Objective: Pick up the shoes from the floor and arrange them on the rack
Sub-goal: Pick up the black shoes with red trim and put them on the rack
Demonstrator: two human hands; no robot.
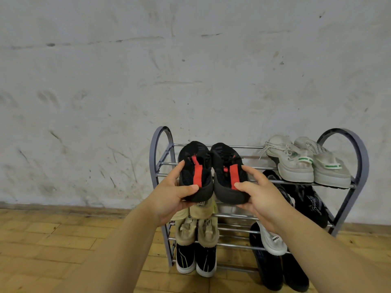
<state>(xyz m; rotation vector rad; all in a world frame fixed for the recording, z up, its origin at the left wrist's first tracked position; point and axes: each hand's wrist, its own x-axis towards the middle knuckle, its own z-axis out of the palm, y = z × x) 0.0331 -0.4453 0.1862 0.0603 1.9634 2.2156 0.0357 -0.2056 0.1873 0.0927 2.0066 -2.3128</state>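
A grey metal shoe rack [362,163] with several tiers stands against the wall. My left hand [172,197] grips the heel of a black shoe with a red heel strip [195,166]. My right hand [259,196] grips the heel of its matching shoe [227,166]. Both shoes sit side by side over the left half of the top tier, toes toward the wall. I cannot tell whether their soles rest on the bars.
White sneakers [296,163] fill the top tier's right side. Black patterned shoes [306,199] sit below them, beige shoes [197,227] lower left, black shoes with white soles [195,259] at the bottom left, dark shoes [273,263] at the bottom right. Wooden floor [53,240] stretches left.
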